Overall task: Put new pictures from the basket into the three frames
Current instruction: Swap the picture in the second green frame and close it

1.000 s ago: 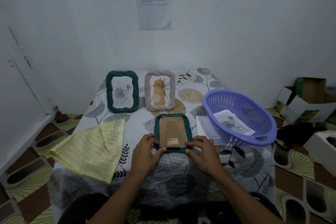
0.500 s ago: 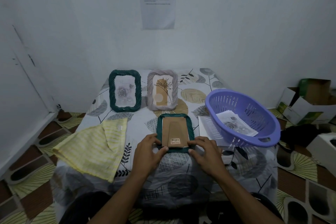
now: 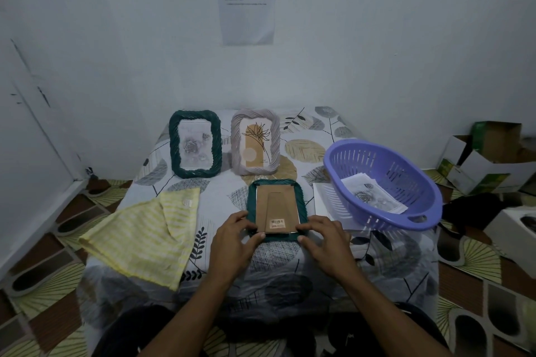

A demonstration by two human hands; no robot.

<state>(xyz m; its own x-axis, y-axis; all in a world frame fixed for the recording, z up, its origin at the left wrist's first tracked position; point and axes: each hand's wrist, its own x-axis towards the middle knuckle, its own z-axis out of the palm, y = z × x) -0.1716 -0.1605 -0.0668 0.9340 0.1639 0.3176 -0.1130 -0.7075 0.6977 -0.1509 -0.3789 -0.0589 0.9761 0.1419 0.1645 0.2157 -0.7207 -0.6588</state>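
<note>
Head view: I log both hands at the near end of the face-down green frame (image 3: pixel 275 206).
Left hand (image 3: pixel 235 236): fingers (image 3: pixel 242 216) bent, pinching the left near corner against the thumb.
Right hand (image 3: pixel 324 240): fingers (image 3: pixel 314 222) bent over the right near corner, thumb on the near edge.
Frame: flat on the tabletop (image 3: pixel 220 200), cardboard back up, long axis running away from me, barcode end nearest me, beside the basket (image 3: pixel 362 159).

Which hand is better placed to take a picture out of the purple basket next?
Right hand: the purple basket sits on its side of the face-down green frame; the left hand would cross that frame.
</note>
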